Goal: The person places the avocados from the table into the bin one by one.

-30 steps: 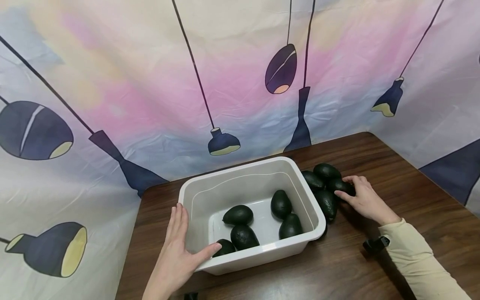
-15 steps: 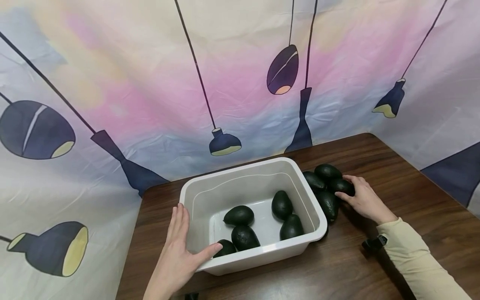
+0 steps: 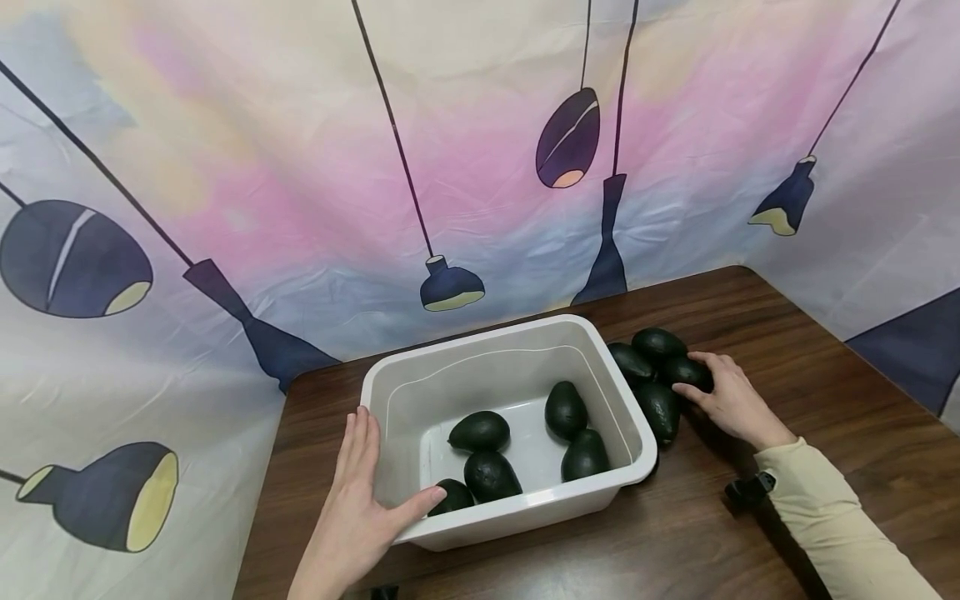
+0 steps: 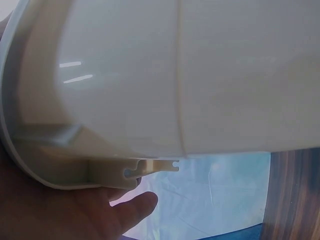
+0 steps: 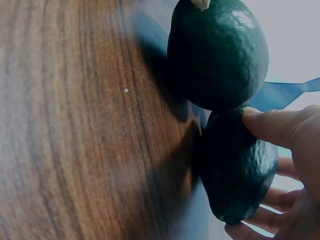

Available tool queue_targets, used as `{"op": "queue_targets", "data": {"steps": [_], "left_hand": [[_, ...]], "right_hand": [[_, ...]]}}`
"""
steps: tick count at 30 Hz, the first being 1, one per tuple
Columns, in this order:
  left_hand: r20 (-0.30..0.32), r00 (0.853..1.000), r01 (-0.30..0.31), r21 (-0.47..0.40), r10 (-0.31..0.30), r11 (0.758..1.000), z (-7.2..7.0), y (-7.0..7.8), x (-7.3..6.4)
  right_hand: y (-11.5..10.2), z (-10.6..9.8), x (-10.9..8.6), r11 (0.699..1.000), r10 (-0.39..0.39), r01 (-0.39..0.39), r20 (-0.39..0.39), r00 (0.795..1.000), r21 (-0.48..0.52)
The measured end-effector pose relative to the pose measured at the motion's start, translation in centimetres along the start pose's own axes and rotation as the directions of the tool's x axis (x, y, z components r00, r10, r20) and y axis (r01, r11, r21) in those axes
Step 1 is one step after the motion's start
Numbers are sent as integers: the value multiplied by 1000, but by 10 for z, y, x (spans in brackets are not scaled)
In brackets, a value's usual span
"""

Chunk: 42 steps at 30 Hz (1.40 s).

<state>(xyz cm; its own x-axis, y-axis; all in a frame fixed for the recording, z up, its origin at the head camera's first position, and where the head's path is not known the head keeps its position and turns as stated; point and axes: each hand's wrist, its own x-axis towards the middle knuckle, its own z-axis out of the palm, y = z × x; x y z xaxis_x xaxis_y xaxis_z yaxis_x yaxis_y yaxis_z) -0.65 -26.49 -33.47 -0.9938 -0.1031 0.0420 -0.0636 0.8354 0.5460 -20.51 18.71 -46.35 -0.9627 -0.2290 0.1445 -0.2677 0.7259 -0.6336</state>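
My left hand (image 3: 347, 500) rests on the near left corner of a light grey plastic bin (image 3: 525, 517), fingers straight along the left side and thumb over the front rim. The left wrist view shows the bin's outer wall (image 4: 120, 90) close up. Several dark green avocados (image 3: 491, 476) lie on the bin's floor, in a left and a right group. To the right of the bin, my right hand (image 3: 733, 404) holds an avocado (image 5: 235, 165) between thumb and fingers, at the outer side of a small heap. Another avocado (image 5: 220, 55) touches it.
More avocados (image 3: 657, 411) of the heap sit against the bin's right wall, partly hidden by its rim. The brown wooden table (image 3: 795, 367) ends at a fabric backdrop (image 3: 300, 167) printed with lamps. A black wrist device (image 3: 750, 490) hangs at my right cuff.
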Motion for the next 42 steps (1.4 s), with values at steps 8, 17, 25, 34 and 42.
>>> {"op": "queue_targets", "data": {"steps": [8,17,25,34,42], "left_hand": [[-2,1000,-10,-3,10,1000,0,-1,0],[3,1000,-4,4,4,1000,-1,-1,1],[3,1000,-7,6,7,1000,0,-3,0],[-3,1000,-4,3,4,1000,1,-2,-1],[-4,1000,-5,-11,5,1000,1,-2,-1]], "right_hand": [[-7,-10,-3,1000,17,-16,-23,1000,18],[-17,-27,-6,999,6,-4,-64,998,34],[-39,-40,-10,998,-21,28,-112,993,55],[-65,-47,-14,990,-128,139,-230,965,32],[-88,-56,-19,979,-177,198,-270,946,52]]}}
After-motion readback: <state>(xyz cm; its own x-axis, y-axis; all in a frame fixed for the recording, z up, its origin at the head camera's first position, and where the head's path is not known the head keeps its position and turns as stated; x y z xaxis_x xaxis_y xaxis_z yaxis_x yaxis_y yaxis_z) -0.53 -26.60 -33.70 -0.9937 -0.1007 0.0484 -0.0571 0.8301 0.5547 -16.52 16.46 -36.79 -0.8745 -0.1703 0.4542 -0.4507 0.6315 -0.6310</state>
